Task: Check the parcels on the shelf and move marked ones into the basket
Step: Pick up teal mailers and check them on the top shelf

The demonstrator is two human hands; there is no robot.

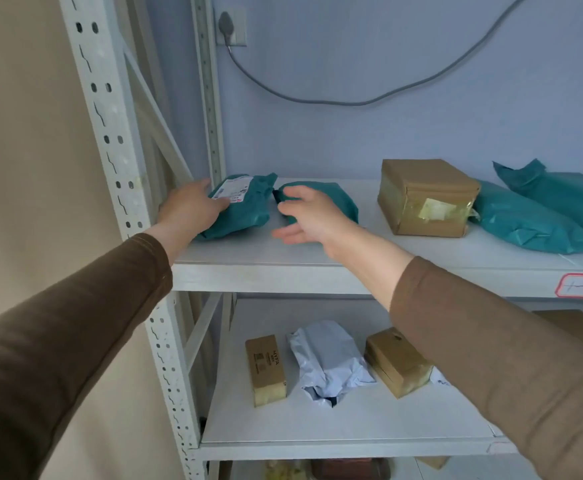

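On the upper shelf [283,271] at the far left lies a teal plastic parcel [245,209] with a white shipping label on top. My left hand [189,211] rests on its left end, fingers over the label. Just to its right lies a second, smaller teal parcel [338,199]. My right hand [309,216] is in front of it with fingers spread, touching or nearly touching its near end. No basket is in view.
Further right on the upper shelf stand a taped cardboard box [425,197] and two more teal parcels [525,223] [560,195]. The lower shelf [317,441] holds a small brown box [266,368], a white bag [330,362] and another box [395,362]. The upright post [117,140] is at left.
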